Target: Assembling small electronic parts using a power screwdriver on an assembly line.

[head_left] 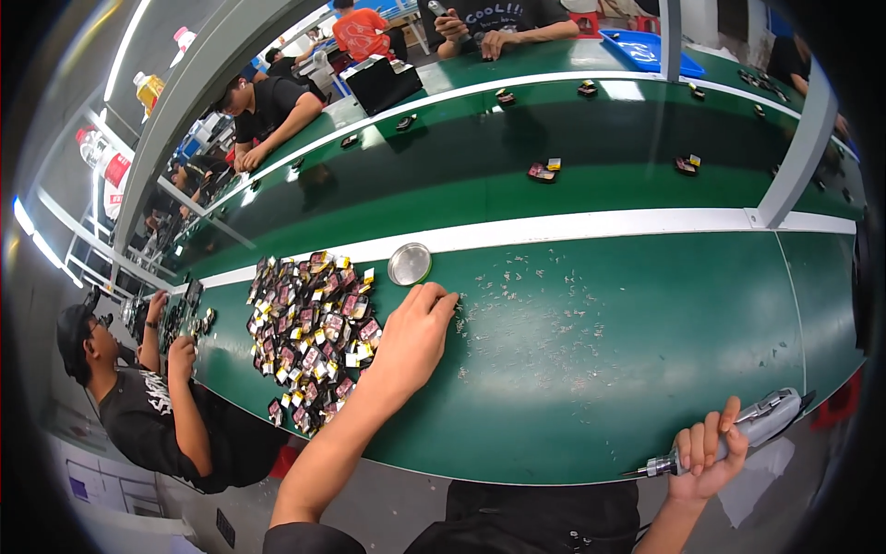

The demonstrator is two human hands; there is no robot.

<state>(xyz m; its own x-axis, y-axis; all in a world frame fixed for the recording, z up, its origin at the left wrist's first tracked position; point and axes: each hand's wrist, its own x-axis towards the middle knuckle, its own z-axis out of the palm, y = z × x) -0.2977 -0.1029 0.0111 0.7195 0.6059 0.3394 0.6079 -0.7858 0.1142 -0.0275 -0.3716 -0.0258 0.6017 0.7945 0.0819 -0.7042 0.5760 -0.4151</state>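
My left hand [414,334] reaches over the green work surface, its thumb and fingertips pinched together at the left edge of scattered tiny screw-like metal bits [566,325]. Whatever lies in the pinch is too small to make out. Just beyond these fingers sits a shallow round metal tin [409,264]. My right hand [709,454] is wrapped round a grey electric screwdriver [768,417] at the near right edge, the bit pointing left. Left of my left forearm lies a large heap of small black parts [314,332] with yellow, white and pinkish labels.
Past a white rail [591,224] runs a green belt carrying spaced-out small black parts [543,172]. Grey posts [803,138] rise from the rail. A co-worker [152,397] works on the left; others sit across the belt, near a blue tray [646,55].
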